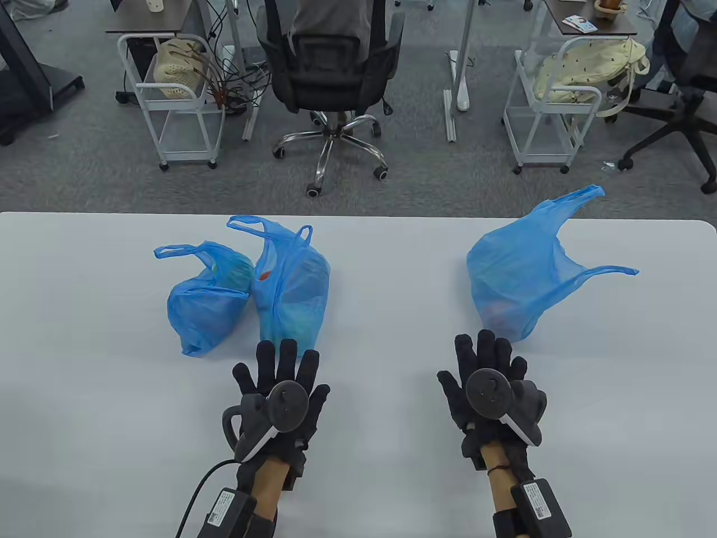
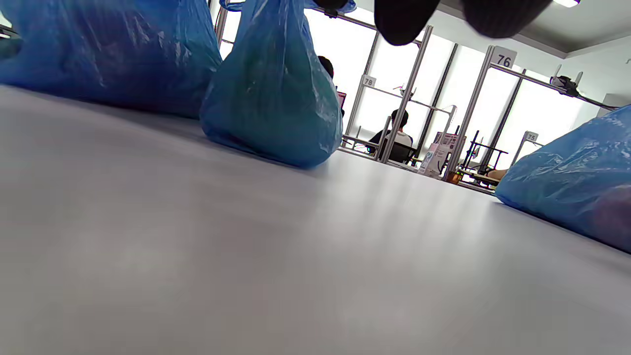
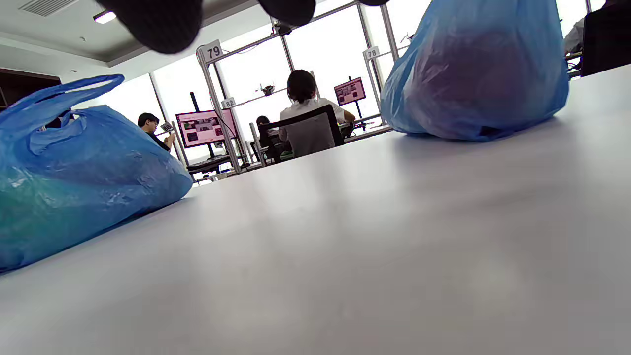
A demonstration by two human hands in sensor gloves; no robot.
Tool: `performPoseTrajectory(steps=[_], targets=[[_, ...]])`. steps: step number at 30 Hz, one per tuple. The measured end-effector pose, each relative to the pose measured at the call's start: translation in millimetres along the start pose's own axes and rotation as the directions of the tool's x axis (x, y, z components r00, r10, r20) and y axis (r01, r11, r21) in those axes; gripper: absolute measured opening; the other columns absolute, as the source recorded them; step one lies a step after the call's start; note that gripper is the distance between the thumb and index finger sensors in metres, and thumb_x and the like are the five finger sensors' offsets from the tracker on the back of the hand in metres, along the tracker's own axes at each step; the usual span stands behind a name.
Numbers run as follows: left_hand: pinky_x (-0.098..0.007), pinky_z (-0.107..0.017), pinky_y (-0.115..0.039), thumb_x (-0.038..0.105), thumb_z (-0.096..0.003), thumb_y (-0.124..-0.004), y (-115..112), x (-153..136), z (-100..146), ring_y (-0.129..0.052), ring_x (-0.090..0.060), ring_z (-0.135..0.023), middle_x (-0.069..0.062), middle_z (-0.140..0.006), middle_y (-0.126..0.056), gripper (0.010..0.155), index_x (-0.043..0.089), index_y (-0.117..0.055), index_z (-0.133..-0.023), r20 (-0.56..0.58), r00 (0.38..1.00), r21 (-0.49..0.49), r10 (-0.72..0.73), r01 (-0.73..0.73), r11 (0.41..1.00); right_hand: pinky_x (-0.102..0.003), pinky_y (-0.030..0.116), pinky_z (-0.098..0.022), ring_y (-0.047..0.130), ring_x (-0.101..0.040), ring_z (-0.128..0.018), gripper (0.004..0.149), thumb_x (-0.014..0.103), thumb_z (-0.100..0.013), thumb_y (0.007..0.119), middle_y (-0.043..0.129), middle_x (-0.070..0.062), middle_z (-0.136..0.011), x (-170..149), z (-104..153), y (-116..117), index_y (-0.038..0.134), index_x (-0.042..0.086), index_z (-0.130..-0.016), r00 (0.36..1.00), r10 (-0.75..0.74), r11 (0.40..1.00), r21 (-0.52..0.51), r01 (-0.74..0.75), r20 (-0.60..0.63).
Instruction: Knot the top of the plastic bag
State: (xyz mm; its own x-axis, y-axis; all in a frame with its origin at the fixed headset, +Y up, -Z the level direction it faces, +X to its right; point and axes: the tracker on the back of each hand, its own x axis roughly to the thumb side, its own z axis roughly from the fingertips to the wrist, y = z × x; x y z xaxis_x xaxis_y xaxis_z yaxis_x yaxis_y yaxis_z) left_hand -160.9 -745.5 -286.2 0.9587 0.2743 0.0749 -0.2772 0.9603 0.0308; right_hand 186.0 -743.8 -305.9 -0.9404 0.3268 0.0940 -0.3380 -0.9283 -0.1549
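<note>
While nothing is gripped yet: task not started, all tying left.
Hands: my left hand point(image 1: 280, 392) and right hand point(image 1: 493, 386) flat on worktop point(image 1: 101, 392), fingers spread, holding nothing.
Bags: middle bag point(image 1: 291, 291) just beyond left fingertips, right bag point(image 1: 521, 274) just beyond right; left bag point(image 1: 207, 302) beside middle.
Handles: loose, no knot visible.

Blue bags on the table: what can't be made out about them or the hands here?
- Contents of all three bags: the middle bag, left bag and right bag show only vague shapes through the film.
- Left wrist view: the top edge cuts off the bag tops.
- Left hand and right hand: palms hidden under trackers, table contact unclear.
</note>
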Motion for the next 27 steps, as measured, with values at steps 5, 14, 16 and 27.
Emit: performPoseTrajectory(steps=[5,14,16,27], targets=[[-0.068,-0.064,-0.003,0.064,-0.051,-0.051,2.5,1.0,0.7,-0.005,-0.033,-0.109,0.004,-0.125,-0.024,0.062,0.044,-0.044,-0.11,0.004,1.0,0.004,0.024,-0.024,1.0,-0.074,0.025,-0.058,0.03,-0.058,-0.099,0.072,0.05,-0.053,0.069,0.036,-0.029,-0.109,-1.7,0.9,-4.6,0.046,0.012,-0.109,0.999,-0.036,0.999,-0.025,0.036,-0.002],[-0.068,-0.065,-0.003,0.064,-0.0509,-0.051,1.9,-0.2,-1.6,-0.005,-0.033,-0.11,0.003,-0.125,-0.023,0.064,0.043,-0.042,-0.11,-0.003,0.999,-0.009,0.039,-0.039,0.999,-0.074,0.027,-0.058,0.032,-0.058,-0.099,0.071,0.05,-0.053,0.069,0.037,-0.029,-0.109,1.7,1.3,-5.7,0.048,0.012,-0.109,0.998,-0.05,0.999,-0.009,0.05,0.023],[-0.068,-0.065,-0.003,0.064,-0.051,-0.051,-0.2,-1.4,-2.9,-0.005,-0.033,-0.11,0.003,-0.125,-0.023,0.063,0.043,-0.043,-0.11,-0.008,0.999,-0.022,0.046,-0.046,0.999,-0.074,0.028,-0.058,0.034,-0.058,-0.099,0.07,0.049,-0.052,0.069,0.039,-0.029,-0.108,2.4,0.1,-7.1,0.049,0.012,-0.108,0.997,-0.064,0.997,-0.042,0.066,0.034],[-0.068,-0.065,-0.004,0.063,-0.051,-0.051,5.5,-4.5,0.3,-0.006,-0.034,-0.109,0.002,-0.124,-0.022,0.064,0.042,-0.04,-0.111,-0.013,0.996,0.003,0.091,-0.09,0.996,-0.073,0.031,-0.059,0.035,-0.057,-0.099,0.071,0.048,-0.052,0.071,0.039,-0.028,-0.108,3.7,4.7,-6.7,0.047,0.012,-0.108,0.993,-0.089,0.994,-0.06,0.093,0.074]])
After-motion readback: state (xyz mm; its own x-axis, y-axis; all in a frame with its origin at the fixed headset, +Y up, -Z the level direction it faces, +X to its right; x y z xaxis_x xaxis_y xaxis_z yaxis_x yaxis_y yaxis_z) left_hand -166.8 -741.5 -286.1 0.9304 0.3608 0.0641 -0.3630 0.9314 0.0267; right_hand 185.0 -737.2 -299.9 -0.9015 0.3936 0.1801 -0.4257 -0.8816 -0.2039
